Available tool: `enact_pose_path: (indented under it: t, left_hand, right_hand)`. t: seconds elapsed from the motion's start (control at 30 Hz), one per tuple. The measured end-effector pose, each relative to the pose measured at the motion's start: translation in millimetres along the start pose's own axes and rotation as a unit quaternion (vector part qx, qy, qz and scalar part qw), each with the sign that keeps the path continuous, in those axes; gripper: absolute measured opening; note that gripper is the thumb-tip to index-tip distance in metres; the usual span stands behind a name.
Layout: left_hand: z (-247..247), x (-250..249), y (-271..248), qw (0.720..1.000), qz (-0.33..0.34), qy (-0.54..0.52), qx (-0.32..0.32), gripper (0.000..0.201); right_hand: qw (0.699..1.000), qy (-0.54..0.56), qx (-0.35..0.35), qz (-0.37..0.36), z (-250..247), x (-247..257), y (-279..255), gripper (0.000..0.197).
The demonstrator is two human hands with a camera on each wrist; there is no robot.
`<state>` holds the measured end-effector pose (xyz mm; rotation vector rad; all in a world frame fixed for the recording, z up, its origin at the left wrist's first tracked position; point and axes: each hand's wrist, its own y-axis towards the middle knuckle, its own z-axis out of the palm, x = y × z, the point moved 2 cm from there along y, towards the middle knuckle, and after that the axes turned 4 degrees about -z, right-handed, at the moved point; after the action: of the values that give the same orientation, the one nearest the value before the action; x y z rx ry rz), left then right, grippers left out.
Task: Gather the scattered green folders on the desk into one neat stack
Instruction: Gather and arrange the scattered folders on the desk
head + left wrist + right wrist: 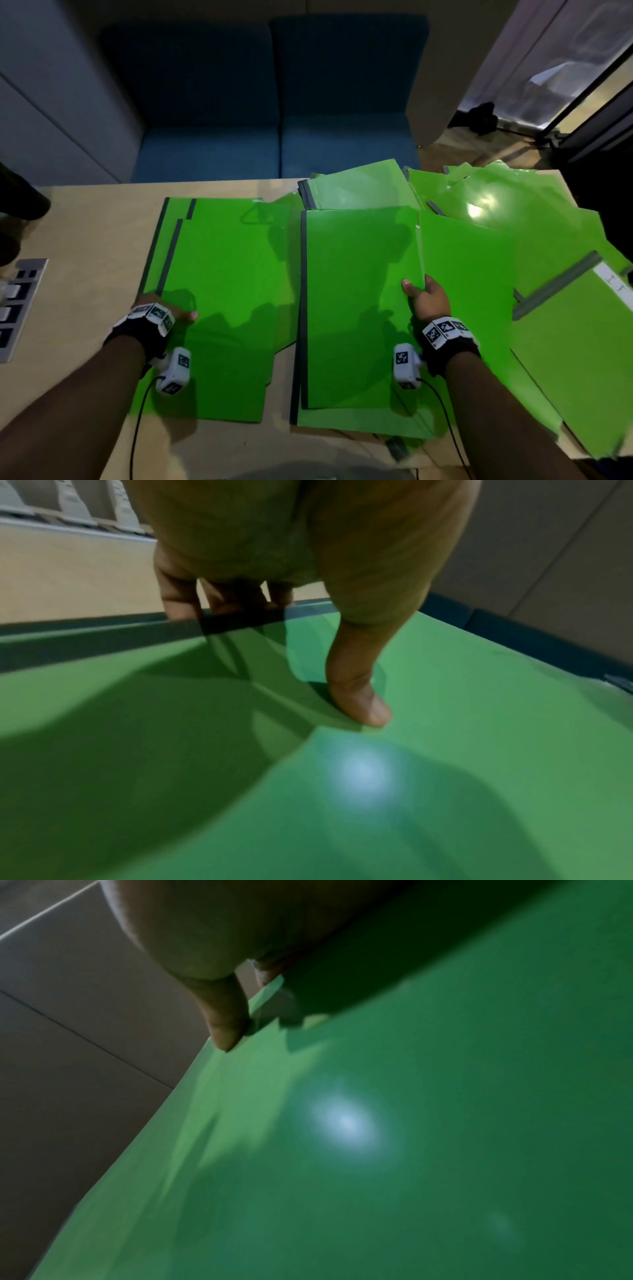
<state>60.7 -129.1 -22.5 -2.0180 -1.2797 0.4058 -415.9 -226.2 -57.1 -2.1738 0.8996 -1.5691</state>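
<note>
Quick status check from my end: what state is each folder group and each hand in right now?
left pile of folders: lying flat on the desk, edges staggered, not squared up.
centre folder: closed, dark spine on the left, on top of others.
scattered folders: fanned and overlapping at the right, ungathered.
left hand: grips the left pile's spine edge, thumb on top.
right hand: pinches the centre folder's right edge.

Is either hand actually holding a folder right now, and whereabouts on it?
Yes. The right hand pinches the right long edge of the flat green plastic folder in the middle; the left hand grips the left spine edge of the green left-side folder.
</note>
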Motion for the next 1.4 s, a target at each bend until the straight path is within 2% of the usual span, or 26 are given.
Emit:
enact_pose_path:
  t: [0.07,0.1,0.2,0.27,0.3,0.4,0.47,0.53,0.63,0.77,0.87,1.0,1.1,1.17,1.23,1.3,1.33,1.4]
  left_hand:
    - [0.1,-1.0,-3.4,1.0,0.017,0.014,0.018,0.097]
    - [0.5,-0.6,-4.4,0.999,0.028,0.021,0.026,0.097]
    - [-3.5,5.5,0.2,0.999,0.03,-0.008,0.023,0.118]
    - [-9.7,5.4,-2.5,0.997,0.032,-0.077,0.007,0.134]
    - [-14.4,6.1,-7.5,0.993,0.045,-0.106,0.003,0.129]
    - [-25.9,14.7,-9.6,0.977,0.092,-0.192,-0.004,0.078]
    - [-39.2,25.7,-11.3,0.961,0.111,-0.251,-0.02,0.057]
    - [-52.5,32.5,-13.3,0.939,0.138,-0.313,-0.029,0.053]
    - [-56.8,20.1,-30.2,0.886,0.195,-0.42,0.016,0.055]
    - [-15.3,-32.3,-60.5,0.864,0.28,-0.415,0.059,0.041]
    - [37.4,-67.0,-92.6,0.876,0.277,-0.386,0.09,0.039]
    - [90.3,-93.5,-113.7,0.922,0.239,-0.285,0.109,0.06]
    - [111.9,-97.1,-118.7,0.948,0.232,-0.202,0.076,0.09]
    - [123.5,-99.8,-126.9,0.957,0.252,-0.14,0.023,0.096]
    - [130.5,-100.2,-128.7,0.963,0.245,-0.115,-0.015,0.095]
    - [128.0,-101.7,-130.7,0.959,0.263,-0.109,-0.002,0.091]
    - [125.0,-103.2,-129.1,0.947,0.292,-0.13,0.012,0.087]
    - [115.0,-107.2,-134.3,0.922,0.32,-0.215,0.045,0.065]
  right_hand:
    - [1.0,-0.001,0.0,-0.004,-0.4,-0.4,0.7,0.066]
    - [1.0,-0.004,-0.001,-0.008,-0.7,0.1,0.8,0.065]
    - [1.0,-0.004,0.001,-0.015,-0.5,-0.1,1.6,0.064]
    - [1.0,-0.005,0.004,-0.016,-0.5,0.9,0.3,0.065]
    - [1.0,-0.008,0.005,-0.017,-0.3,1.0,0.0,0.065]
    - [1.0,-0.017,0.007,-0.019,-0.9,2.7,-1.3,0.066]
    - [1.0,-0.02,0.007,-0.023,-1.4,4.6,-3.1,0.064]
    - [0.999,-0.017,0.008,-0.027,-1.7,6.5,-4.7,0.064]
    - [1.0,-0.01,0.014,-0.023,-2.3,9.8,-8.3,0.065]
    - [0.999,0.033,0.031,-0.006,-5.5,13.4,-14.6,0.068]
    - [0.995,0.089,0.052,0.007,-4.6,16.8,-23.5,0.069]
    - [0.992,0.096,0.08,-0.002,-0.1,26.7,-39.8,0.065]
    - [0.987,0.102,0.126,-0.007,3.3,23.9,-54.4,0.083]
    - [0.982,0.107,0.154,0.004,7.1,16.3,-62.9,0.092]
    - [0.988,0.041,0.144,-0.019,6.7,9.2,-64.9,0.088]
    - [0.991,0.025,0.128,-0.042,1.1,9.1,-63.6,0.085]
    - [0.99,0.04,0.123,-0.051,-2.9,10.9,-61.6,0.085]
    - [0.991,0.067,0.094,-0.06,-20.0,16.3,-52.6,0.088]
